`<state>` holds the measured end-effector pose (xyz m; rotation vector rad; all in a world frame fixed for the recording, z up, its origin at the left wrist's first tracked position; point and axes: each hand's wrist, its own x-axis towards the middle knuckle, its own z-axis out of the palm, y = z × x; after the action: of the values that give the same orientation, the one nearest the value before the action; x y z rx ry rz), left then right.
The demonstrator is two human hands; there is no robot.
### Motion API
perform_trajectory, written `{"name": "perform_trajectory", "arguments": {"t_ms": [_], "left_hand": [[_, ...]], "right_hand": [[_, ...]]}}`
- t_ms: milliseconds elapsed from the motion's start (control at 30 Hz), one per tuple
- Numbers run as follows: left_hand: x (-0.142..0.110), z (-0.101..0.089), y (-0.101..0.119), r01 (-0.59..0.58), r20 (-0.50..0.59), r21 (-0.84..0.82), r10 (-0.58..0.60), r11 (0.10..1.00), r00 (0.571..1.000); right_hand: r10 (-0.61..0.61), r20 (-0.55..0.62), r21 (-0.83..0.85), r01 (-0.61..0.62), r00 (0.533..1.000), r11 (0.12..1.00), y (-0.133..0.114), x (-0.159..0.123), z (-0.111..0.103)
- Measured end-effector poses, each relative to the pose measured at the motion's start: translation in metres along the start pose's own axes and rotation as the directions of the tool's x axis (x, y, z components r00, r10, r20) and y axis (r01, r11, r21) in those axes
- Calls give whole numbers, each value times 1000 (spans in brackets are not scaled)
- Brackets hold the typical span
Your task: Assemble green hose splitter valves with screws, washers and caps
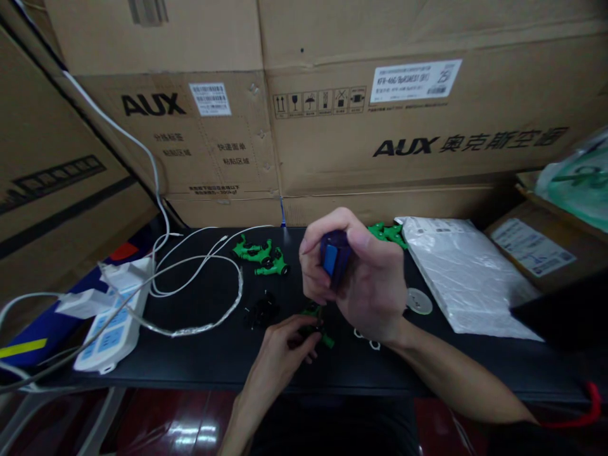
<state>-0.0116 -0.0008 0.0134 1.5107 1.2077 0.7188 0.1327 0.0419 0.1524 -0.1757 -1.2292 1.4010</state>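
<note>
My right hand point(358, 272) is closed round a dark blue tool handle point(333, 259), which it holds upright and pointing down over a small green part point(319, 326) on the black table point(228, 354). My left hand point(282, 345) pinches that green part against the table from the near side. Two more green parts point(261, 256) lie behind, to the left. Another green part point(390, 233) lies behind my right hand. A small heap of black screws point(261, 311) sits just left of the held part.
White cables point(199, 285) and a white-blue power strip point(111, 329) lie at the left. A clear plastic bag point(463, 272) and a round transparent disc point(418, 301) lie at the right. Large AUX cardboard boxes point(380, 126) wall the back. Small white rings point(365, 339) lie near my right wrist.
</note>
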Motion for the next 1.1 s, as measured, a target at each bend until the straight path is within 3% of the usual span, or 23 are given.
{"name": "perform_trajectory", "arguments": {"t_ms": [200,367,467,633,800,967,1100], "left_hand": [[0,6,-2,-58,-71,-31,56,998,996],[-1,8,-1,-72,-121,21,74,997,990],[-1,9,-7,-65,-138,13,66,998,988],[1,7,-14,-101,-157,136,122,986,980],[4,5,-13,-127,-142,133,146,983,979],[7,9,-16,-126,-157,115,143,985,977],[7,7,-21,-133,-159,148,156,980,975]], "right_hand": [[-78,38,-82,81,996,993,1,-2,-5],[54,15,-29,-53,998,998,0,-2,-9],[83,46,-31,-81,996,996,-5,0,-10],[99,-6,-152,-98,995,983,-11,-5,0],[198,28,-85,-195,980,977,-8,-8,0],[196,23,-50,-195,980,980,-11,-8,-6],[215,22,-47,-213,976,976,-18,-6,3]]}}
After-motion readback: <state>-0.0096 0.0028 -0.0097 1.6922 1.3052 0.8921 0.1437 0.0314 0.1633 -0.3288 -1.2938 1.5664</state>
